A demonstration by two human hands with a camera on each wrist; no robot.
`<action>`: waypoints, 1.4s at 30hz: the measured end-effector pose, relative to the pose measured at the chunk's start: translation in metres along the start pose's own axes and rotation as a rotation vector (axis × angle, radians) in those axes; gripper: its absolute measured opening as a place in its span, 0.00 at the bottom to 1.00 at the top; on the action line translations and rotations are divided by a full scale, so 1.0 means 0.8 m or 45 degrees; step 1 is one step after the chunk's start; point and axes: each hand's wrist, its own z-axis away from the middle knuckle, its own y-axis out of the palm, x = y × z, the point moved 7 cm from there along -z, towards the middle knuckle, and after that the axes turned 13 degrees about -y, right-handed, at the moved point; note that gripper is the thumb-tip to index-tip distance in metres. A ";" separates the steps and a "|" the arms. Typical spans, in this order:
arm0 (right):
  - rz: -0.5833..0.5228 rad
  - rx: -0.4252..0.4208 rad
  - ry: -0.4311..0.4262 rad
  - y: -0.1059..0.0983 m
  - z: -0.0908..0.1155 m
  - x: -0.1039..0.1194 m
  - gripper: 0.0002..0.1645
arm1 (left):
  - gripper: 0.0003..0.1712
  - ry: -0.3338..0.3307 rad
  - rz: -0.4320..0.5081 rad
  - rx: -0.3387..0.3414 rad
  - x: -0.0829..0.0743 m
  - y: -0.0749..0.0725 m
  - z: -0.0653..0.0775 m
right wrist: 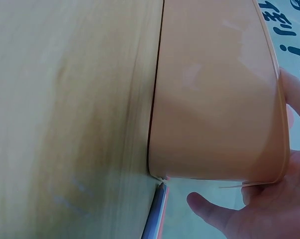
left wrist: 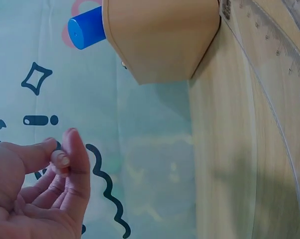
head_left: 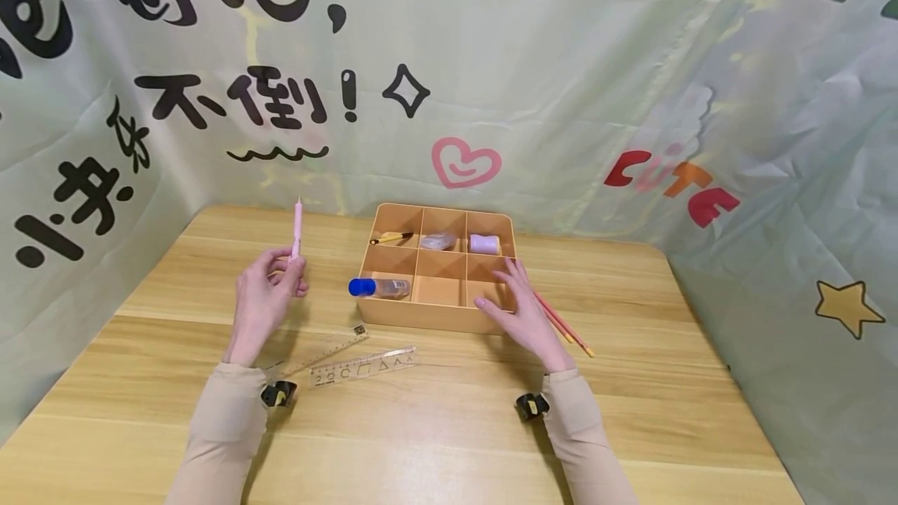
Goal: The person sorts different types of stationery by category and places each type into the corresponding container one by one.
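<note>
My left hand (head_left: 265, 291) is raised left of the tan divided box (head_left: 421, 314), pinching a slim pink pen (head_left: 298, 228) whose pointed end is up. In the left wrist view only the pen's rounded end (left wrist: 63, 160) shows between thumb and fingertips. At the box's right front corner, my right hand (head_left: 522, 314) rests with fingers spread over the rim, some inside and some along the outer right side. A clear bottle with a blue cap (head_left: 362, 287) lies in the front left compartment, its cap jutting over the wall.
The back compartments hold a short yellow-and-black pencil (head_left: 391, 238), a translucent lilac item (head_left: 438, 241) and a purple spool-shaped item (head_left: 484, 245). Two clear rulers (head_left: 365, 367) lie before the box. Red pencils (head_left: 564, 324) lie to its right. A printed cloth (head_left: 575, 100) stands behind the table.
</note>
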 end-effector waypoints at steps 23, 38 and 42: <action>-0.002 0.019 0.013 -0.001 0.000 0.001 0.42 | 0.15 0.182 0.178 -0.183 -0.037 -0.007 0.018; 0.003 0.015 0.007 -0.001 0.001 0.000 0.41 | 0.14 0.224 0.152 -0.377 -0.028 -0.014 0.014; 0.007 0.016 0.007 0.000 0.000 -0.002 0.41 | 0.14 0.204 0.137 -0.393 -0.044 -0.015 0.024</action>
